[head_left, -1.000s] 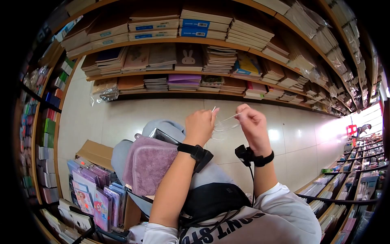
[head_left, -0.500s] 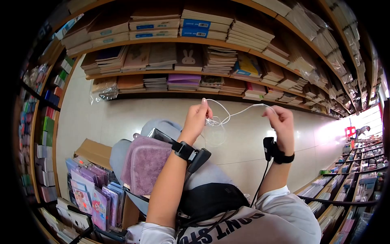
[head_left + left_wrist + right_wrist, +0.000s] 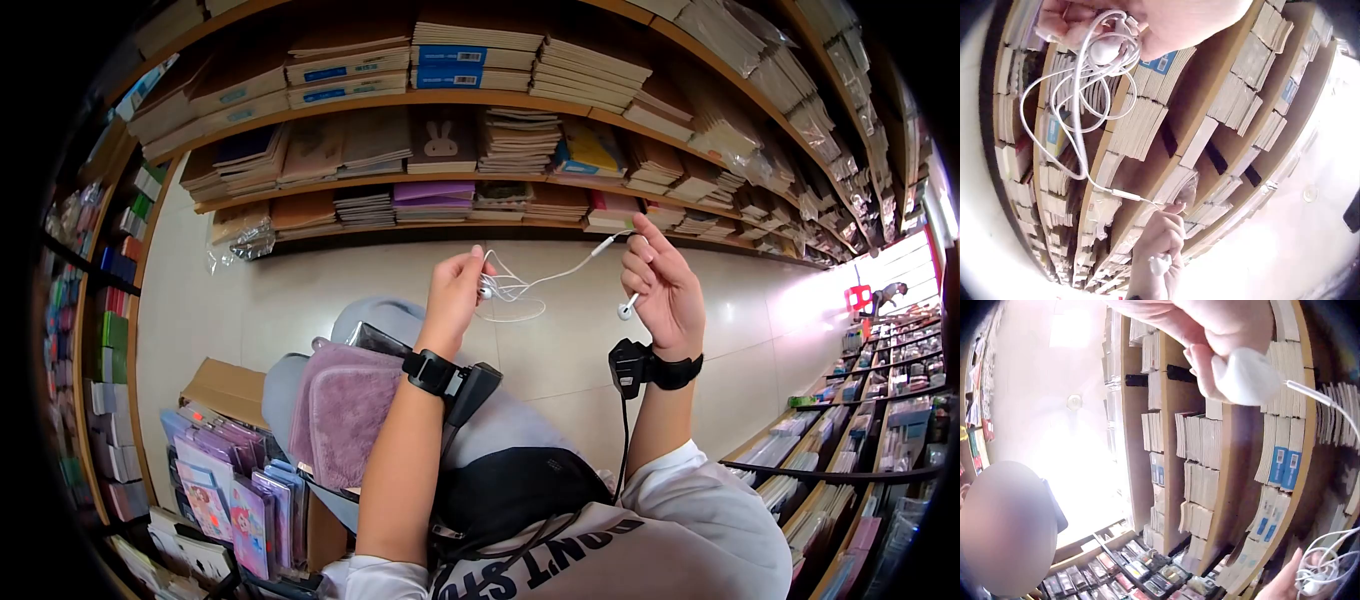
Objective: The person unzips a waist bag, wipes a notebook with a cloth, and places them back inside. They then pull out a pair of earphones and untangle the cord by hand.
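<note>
My left hand (image 3: 457,297) pinches a loose bundle of white earphone cable (image 3: 508,290), with an earbud (image 3: 1105,50) among the loops in the left wrist view. From the bundle the cable runs across to my right hand (image 3: 664,290), passing a small inline piece (image 3: 601,246) beside the fingertips. The fingers of my right hand are curled round the cable, and a white earbud (image 3: 626,311) sticks out below them. That earbud (image 3: 1249,377) looks large and close in the right wrist view. Both hands are raised above the floor, apart from each other.
Shelves of stacked notebooks (image 3: 520,140) stand ahead. A purple plush pouch (image 3: 345,415) lies on the lap, near a black bag (image 3: 515,495). At the left is a cardboard box (image 3: 235,390) with packaged stationery (image 3: 250,520). More shelving (image 3: 870,460) stands at the right.
My hands first moved apart, stretching cable between them; then the right hand came back slightly leftward and turned, showing an earbud. The left hand shifted a little left, still holding the bundle.
</note>
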Motion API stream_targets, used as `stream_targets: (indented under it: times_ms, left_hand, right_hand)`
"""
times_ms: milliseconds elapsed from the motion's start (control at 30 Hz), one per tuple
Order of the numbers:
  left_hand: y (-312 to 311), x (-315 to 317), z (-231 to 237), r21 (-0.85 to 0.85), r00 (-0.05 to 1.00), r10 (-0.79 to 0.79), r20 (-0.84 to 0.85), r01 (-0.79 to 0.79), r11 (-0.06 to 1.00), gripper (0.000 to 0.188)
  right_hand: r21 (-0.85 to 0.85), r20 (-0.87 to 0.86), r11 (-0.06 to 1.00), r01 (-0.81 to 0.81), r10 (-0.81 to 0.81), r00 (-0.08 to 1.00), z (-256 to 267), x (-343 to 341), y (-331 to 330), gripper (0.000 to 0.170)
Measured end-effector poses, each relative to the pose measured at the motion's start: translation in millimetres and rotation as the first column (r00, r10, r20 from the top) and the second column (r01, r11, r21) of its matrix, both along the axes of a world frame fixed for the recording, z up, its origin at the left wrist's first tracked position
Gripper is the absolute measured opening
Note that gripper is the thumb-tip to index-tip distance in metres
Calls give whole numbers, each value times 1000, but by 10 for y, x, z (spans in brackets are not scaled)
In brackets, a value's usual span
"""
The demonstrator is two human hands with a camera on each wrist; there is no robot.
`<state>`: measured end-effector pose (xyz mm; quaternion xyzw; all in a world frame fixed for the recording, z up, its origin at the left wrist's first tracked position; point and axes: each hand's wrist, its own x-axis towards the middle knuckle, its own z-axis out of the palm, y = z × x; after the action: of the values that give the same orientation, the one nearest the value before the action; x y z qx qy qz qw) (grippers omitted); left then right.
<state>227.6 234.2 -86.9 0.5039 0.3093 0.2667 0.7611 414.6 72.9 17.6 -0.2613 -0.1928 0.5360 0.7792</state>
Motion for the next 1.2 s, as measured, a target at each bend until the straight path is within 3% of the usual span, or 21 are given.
stream_targets:
  times_ms: [67,133,233,333,433,500,567,600,667,767,900,933,1033,1133,1200]
  left_hand:
    - [-16,-6,58,33,1000,-8,-29,8,999,35]
    - [-54,21,144,79,997,-16,-80,22,997,32]
    - [-77,28,83,175,997,-67,-23,70,982,27]
    - [-88,33,75,136,997,-74,-4,74,988,26]
    - [-80,22,101,119,996,-84,-11,84,989,28]
    - [-75,15,87,124,994,-104,29,100,987,29]
    - [-59,3,78,88,988,-124,94,115,989,30]
    - [-48,-2,80,49,982,-132,139,126,991,31]
    - [-37,-12,92,-4,967,-145,209,149,989,31]
    - [-49,-25,128,-28,943,-178,281,193,981,30]
    - [-50,-43,158,-58,909,-198,366,234,970,23]
    - [-52,-48,170,-76,903,-190,387,236,969,21]
    - [-64,-51,178,-33,895,-186,405,217,976,19]
    - [-63,-74,217,-55,880,-177,440,223,973,24]
    - [-59,-76,217,-64,884,-167,436,216,974,25]
  right_hand:
    - [48,-194,999,-8,17,981,11,-33,14,38]
    - [115,-454,993,-2,55,889,19,-69,17,38]
    - [306,-763,952,0,245,598,2,-108,44,38]
    - [431,-764,902,-41,388,516,6,-160,68,39]
    - [442,-748,896,-49,398,531,46,-201,92,39]
    - [339,-481,932,-129,290,828,-46,-127,85,35]
    - [117,-87,986,-120,130,988,-124,-87,63,30]
    - [-32,149,998,-48,52,987,-93,-146,68,27]
    - [-243,526,959,147,3,850,-42,-298,99,16]
    - [-240,814,939,245,57,578,-150,-461,176,16]
    - [-241,960,924,298,181,213,-133,-542,219,19]
    - [-208,970,928,308,154,190,-195,-534,236,12]
    - [-99,961,936,339,2,275,-303,-489,270,6]
    - [-169,865,915,366,-40,501,-269,-488,269,8]
    - [-139,860,900,413,-97,501,-236,-485,257,7]
